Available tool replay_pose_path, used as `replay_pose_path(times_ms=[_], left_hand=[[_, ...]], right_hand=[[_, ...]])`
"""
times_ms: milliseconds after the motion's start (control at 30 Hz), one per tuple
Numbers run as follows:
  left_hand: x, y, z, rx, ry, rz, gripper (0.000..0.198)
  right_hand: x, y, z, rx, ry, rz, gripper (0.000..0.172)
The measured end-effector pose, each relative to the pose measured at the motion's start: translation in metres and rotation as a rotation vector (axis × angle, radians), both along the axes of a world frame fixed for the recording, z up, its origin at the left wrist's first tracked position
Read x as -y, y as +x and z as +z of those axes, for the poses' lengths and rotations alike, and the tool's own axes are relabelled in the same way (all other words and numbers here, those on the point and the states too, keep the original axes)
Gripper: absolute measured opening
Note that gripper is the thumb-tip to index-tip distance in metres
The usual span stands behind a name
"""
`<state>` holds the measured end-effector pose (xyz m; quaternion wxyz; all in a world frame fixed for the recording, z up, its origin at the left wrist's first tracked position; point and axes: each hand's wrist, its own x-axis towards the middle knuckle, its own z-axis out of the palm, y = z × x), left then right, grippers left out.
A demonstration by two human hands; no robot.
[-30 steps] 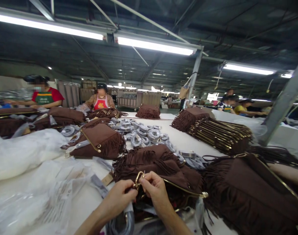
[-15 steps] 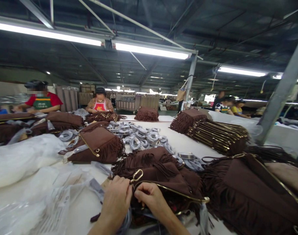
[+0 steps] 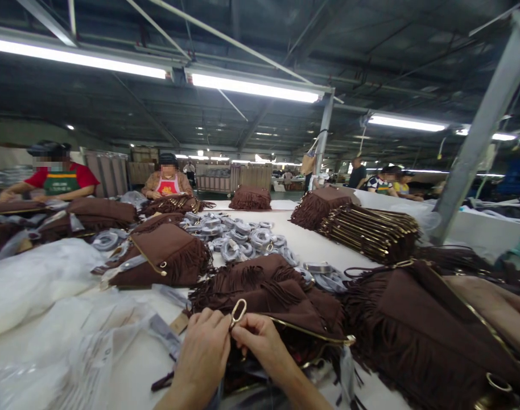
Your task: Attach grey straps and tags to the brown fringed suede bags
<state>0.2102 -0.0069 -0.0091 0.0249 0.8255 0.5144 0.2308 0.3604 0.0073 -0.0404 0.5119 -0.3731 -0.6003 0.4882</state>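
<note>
A brown fringed bag with a gold zipper edge lies in front of me. At its near left corner, a gold snap hook stands up between my hands. My left hand is closed at the hook's left side, fingers bent over the bag's corner. Pinched fingers of my right hand touch the lower end of the hook from the right. Just what lies under the fingertips is hidden. Grey wrapped strapping hangs by the bag's right end.
Wrapped straps lie in a heap beyond the bag. More brown bags are at left, with clear plastic bags nearer. A co-worker's hand rests by the large fringed bag at right. Stacked zippered bags stand behind.
The snap hook has turned more upright, and my right fingers have moved up against its base. The view has shifted slightly right. The co-worker's hand has come further into view.
</note>
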Motion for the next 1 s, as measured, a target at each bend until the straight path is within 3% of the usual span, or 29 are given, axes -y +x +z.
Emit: replay_pose_path(times_ms=[133, 233, 400, 567, 767, 900, 1000], left_hand=[[-0.003, 0.002, -0.003, 0.264, -0.163, -0.110, 0.026], [-0.009, 0.003, -0.005, 0.431, -0.209, -0.077, 0.034], [-0.019, -0.005, -0.003, 0.392, -0.112, 0.017, 0.034], [-0.020, -0.013, 0.005, 0.544, -0.048, 0.070, 0.035], [-0.013, -0.002, 0.005, 0.788, -0.350, -0.085, 0.041], [-0.010, -0.001, 0.005, 1.000, -0.517, -0.110, 0.046], [-0.010, -0.004, 0.007, 1.075, -0.547, -0.103, 0.047]], right_hand=[[-0.004, -0.002, -0.007, -0.016, 0.001, 0.008, 0.033], [-0.005, -0.004, -0.008, 0.017, 0.020, -0.006, 0.029], [0.006, 0.002, 0.007, 0.098, 0.143, -0.196, 0.018], [0.016, 0.019, 0.020, -0.289, -0.127, -0.065, 0.036], [0.012, 0.017, 0.014, -0.403, -0.158, 0.019, 0.032], [0.014, 0.018, 0.018, -0.593, -0.183, 0.065, 0.020], [0.017, 0.022, 0.020, -0.505, -0.082, 0.030, 0.019]])
